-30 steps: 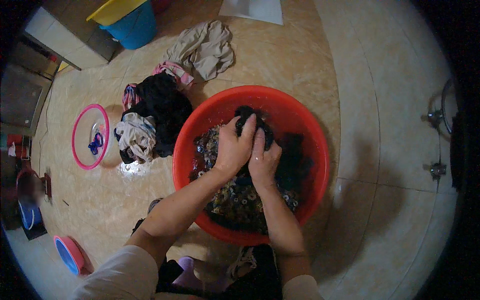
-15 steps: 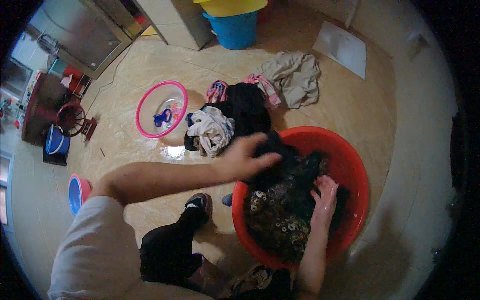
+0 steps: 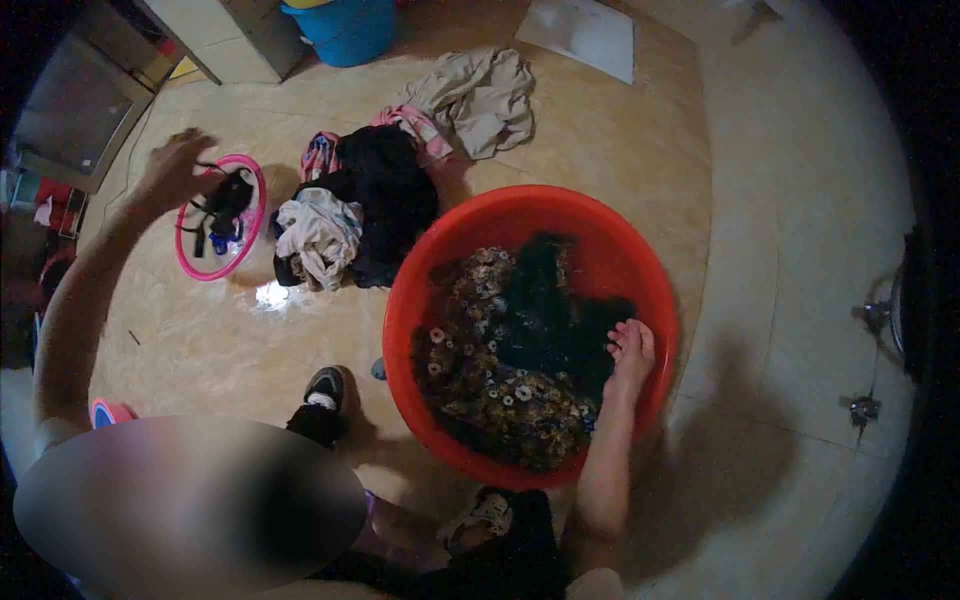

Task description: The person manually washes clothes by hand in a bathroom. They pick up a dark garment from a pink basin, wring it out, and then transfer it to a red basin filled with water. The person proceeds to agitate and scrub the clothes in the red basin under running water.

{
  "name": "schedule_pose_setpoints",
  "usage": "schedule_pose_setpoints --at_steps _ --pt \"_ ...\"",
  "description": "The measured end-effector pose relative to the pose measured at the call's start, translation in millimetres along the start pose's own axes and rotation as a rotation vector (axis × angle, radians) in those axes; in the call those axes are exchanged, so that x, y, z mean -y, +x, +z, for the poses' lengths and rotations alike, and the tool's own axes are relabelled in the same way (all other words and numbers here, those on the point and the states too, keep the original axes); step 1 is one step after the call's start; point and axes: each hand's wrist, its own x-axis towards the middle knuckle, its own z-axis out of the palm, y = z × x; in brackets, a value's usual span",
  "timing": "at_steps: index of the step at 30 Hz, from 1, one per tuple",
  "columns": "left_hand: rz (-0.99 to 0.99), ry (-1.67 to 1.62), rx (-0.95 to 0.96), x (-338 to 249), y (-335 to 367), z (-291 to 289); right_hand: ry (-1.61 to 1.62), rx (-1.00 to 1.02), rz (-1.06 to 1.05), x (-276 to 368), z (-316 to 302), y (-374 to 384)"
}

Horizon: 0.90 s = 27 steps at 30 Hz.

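My left hand [image 3: 185,165] is stretched out to the far left, beside a small pink-rimmed basin [image 3: 260,190]. Its fingers look loosely spread, though blurred. A black strappy garment [image 3: 228,200] lies in that basin over something blue. My right hand [image 3: 630,355] hovers at the right side of a large red tub [image 3: 530,200], fingers loosely curled and apart with nothing visible in them. Near its fingertips a dark green cloth [image 3: 540,320] floats in the tub. A patterned brown fabric with pale rings [image 3: 500,400] fills the tub's near and left part.
Between the basins lies a clothes pile: white cloth [image 3: 320,235], black cloth [image 3: 390,200], pink cloth [image 3: 415,130] and a beige garment [image 3: 480,100]. A blue bucket [image 3: 350,30] and a white board [image 3: 580,35] are farther back. A wall with taps [image 3: 860,410] stands right.
My left hand has swung from the red tub to the pink-rimmed basin, where a black garment now lies. My right hand stays over the tub. The view has shifted right.
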Motion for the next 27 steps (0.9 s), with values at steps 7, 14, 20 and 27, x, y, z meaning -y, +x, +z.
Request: schedule_pose_setpoints --at_steps 7,14,20,27 --pt "0.405 -0.315 0.28 -310 52 10 -0.871 0.033 -0.428 -39 -15 17" --pt "0.178 -0.572 0.231 -443 1 143 -1.576 0.405 -0.259 -85 13 -10" --pt "0.022 -1.422 0.437 -451 37 196 -0.196 -0.116 -0.009 42 10 -47" --pt "0.606 -1.066 0.285 -479 19 389 -0.576 -0.132 -1.22 176 22 -107"
